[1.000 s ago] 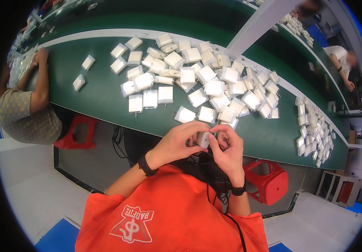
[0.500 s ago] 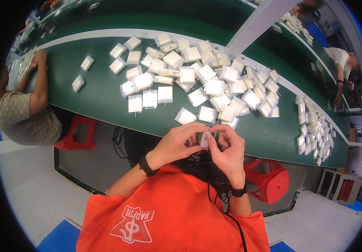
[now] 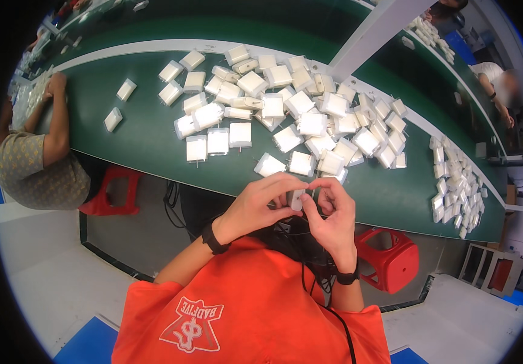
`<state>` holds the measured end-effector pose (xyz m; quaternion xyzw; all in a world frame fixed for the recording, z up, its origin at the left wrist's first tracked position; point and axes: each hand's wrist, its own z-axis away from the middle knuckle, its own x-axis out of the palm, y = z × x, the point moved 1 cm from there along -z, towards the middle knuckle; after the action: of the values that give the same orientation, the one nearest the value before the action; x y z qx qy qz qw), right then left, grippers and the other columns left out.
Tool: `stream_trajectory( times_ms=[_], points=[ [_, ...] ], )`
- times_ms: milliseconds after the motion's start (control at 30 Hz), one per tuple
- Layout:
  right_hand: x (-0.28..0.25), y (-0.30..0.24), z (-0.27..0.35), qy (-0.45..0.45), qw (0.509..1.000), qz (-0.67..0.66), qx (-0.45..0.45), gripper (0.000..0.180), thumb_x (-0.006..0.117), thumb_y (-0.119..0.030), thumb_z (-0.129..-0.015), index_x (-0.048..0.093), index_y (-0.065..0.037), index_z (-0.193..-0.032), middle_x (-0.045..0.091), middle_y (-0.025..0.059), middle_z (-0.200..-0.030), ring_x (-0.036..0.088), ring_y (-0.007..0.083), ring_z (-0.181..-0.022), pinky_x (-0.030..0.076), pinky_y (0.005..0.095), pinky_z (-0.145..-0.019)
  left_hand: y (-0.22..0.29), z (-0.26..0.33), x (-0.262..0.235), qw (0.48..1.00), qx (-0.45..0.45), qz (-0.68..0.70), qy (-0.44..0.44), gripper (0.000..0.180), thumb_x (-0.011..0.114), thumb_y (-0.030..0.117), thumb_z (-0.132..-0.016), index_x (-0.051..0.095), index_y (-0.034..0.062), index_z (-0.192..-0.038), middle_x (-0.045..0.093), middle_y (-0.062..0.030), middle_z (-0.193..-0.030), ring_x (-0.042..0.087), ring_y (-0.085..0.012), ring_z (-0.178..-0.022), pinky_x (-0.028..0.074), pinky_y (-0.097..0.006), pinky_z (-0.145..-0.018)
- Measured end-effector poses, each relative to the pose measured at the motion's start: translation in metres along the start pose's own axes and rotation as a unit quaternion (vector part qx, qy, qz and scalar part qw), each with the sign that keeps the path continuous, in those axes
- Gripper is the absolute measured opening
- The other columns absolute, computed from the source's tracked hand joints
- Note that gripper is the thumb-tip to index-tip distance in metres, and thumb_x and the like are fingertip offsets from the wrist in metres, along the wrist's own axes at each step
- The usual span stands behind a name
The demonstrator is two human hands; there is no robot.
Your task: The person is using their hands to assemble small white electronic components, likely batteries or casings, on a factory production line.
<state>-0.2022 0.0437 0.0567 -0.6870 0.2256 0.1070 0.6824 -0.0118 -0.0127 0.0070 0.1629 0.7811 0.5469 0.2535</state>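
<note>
My left hand [image 3: 261, 200] pinches a small white plug-in charger [image 3: 297, 199] between thumb and fingers, just off the near edge of the green table. One narrow end of the charger, with a small slot, shows. On its other side is my right hand [image 3: 331, 209], fingers curled, thumb and index fingertip against the charger. Part of the charger is hidden behind the fingers. Beyond my hands lies a loose heap of similar white chargers [image 3: 312, 124], many with thin metal pins and clear film at the edges.
A second pile of chargers [image 3: 455, 182] lies at the table's right end. Two single chargers [image 3: 113, 119] lie to the left. At the left a co-worker [image 3: 37, 158] sits at the green table [image 3: 146, 142]. A red stool [image 3: 395, 261] stands near my right arm. A white post [image 3: 377, 36] rises beyond the heap.
Both hands keep hold of the charger and have barely moved; the right thumb has slid slightly lower along it. The person at the far right has leaned and shifted an arm.
</note>
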Motion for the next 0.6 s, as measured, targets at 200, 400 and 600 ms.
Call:
stream_trajectory(
  times_ms=[200,400,600],
  points=[
    [0.001,-0.0014,-0.0033,0.011,1.0,-0.011,0.025,0.019,0.085,-0.009,-0.094,0.072,-0.003,-0.107,0.033,-0.0044,-0.064,0.028,0.0072,-0.06,0.025,0.0295,-0.055,0.0023,-0.001,0.0,1.0,-0.025,0.006,0.006,0.056,0.094,-0.001,-0.08,0.072,0.0048,-0.131,0.071,-0.0052,-0.111,0.067,-0.0098,-0.073,0.057,-0.026,-0.068],
    [0.0039,-0.0019,-0.0054,0.014,1.0,0.013,0.007,0.016,0.085,-0.009,-0.093,0.073,-0.004,-0.103,0.033,-0.0041,-0.062,0.029,0.0075,-0.058,0.025,0.0298,-0.054,-0.0033,0.0026,0.0008,0.999,-0.044,0.019,-0.001,0.057,0.093,-0.004,-0.081,0.071,0.0043,-0.133,0.072,-0.0051,-0.111,0.068,-0.0106,-0.077,0.058,-0.027,-0.069],
    [0.0039,-0.0066,-0.0041,0.023,0.999,0.04,-0.018,0.013,0.082,-0.006,-0.092,0.073,-0.005,-0.101,0.035,-0.0022,-0.061,0.031,0.0087,-0.056,0.028,0.0303,-0.053,-0.0047,0.0037,0.0021,0.998,-0.06,0.014,0.006,0.056,0.092,-0.003,-0.082,0.069,0.0038,-0.132,0.071,-0.0058,-0.111,0.072,-0.0129,-0.082,0.061,-0.027,-0.07]
  ],
)
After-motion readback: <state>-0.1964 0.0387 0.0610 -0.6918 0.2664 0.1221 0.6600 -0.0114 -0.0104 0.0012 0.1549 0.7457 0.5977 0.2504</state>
